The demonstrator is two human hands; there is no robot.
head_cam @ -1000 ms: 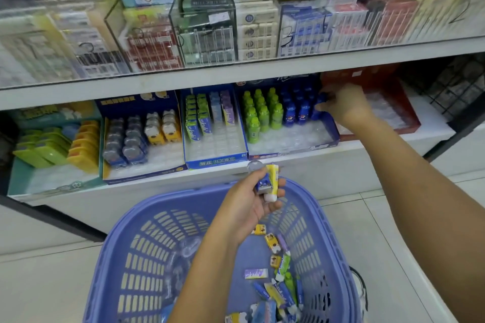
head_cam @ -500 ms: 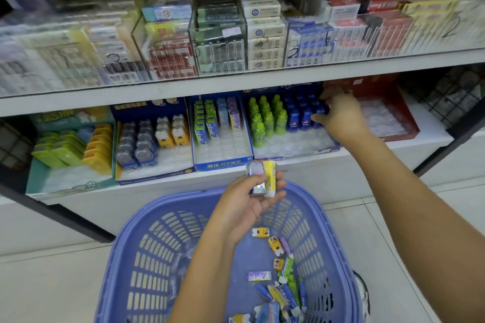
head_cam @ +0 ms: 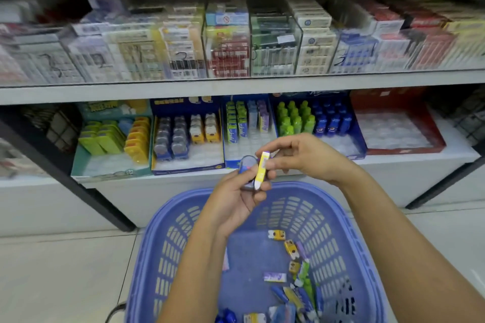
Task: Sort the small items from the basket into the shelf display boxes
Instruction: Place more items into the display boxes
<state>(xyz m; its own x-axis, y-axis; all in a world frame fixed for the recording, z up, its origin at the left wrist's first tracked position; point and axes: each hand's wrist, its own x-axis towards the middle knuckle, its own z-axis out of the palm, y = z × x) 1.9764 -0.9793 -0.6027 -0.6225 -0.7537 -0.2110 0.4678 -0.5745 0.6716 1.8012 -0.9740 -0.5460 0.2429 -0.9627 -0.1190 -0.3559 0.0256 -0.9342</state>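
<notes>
Head view. Since the earlier frame the right hand [head_cam: 301,156] has left the blue box [head_cam: 338,148] of green and blue bottles at centre right and come back to the left hand [head_cam: 233,202] above the basket [head_cam: 354,231] rim. The left hand's load is unchanged.

Hands: the left hand grips two pieces upright at frame centre, a yellow pack [head_cam: 262,169] and a grey-blue piece [head_cam: 248,166] touching it on its left. The right hand's curled thumb and forefinger are at the yellow pack's upper end; whether that pinch has closed cannot be told.

Step in hand, as judged: passing one piece from left hand to right for shelving. More loose items [head_cam: 294,291] lie at the basket's lower right, so sorting is far from done.

Next move calls for a firm pinch on the yellow pack alone, without dragging its neighbour, then a reach to the matching box. The grey-blue piece resembles stock in the second box [head_cam: 187,166] from the left; the yellow pack's box is uncertain.
</notes>
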